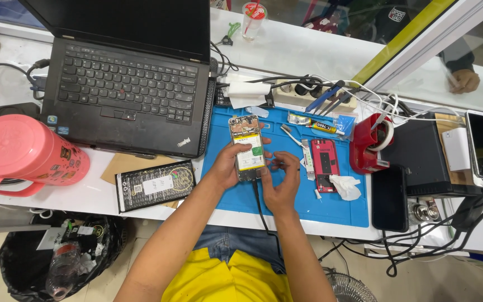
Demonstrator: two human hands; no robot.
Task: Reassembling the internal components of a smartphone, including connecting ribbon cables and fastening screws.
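A single head camera looks steeply down from above the person's seat. It faces the far edge of the desk point(286, 50), and the blue mat point(331, 207) lies near centre. The view is fairly close but wide: laptop point(129, 78) far left, bin point(57, 257) near left, the person's lap at the near edge, window frame point(415, 45) far right.

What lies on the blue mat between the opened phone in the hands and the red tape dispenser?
In the head view, between the opened phone and red tape dispenser lie a red phone back cover and a crumpled white tissue.
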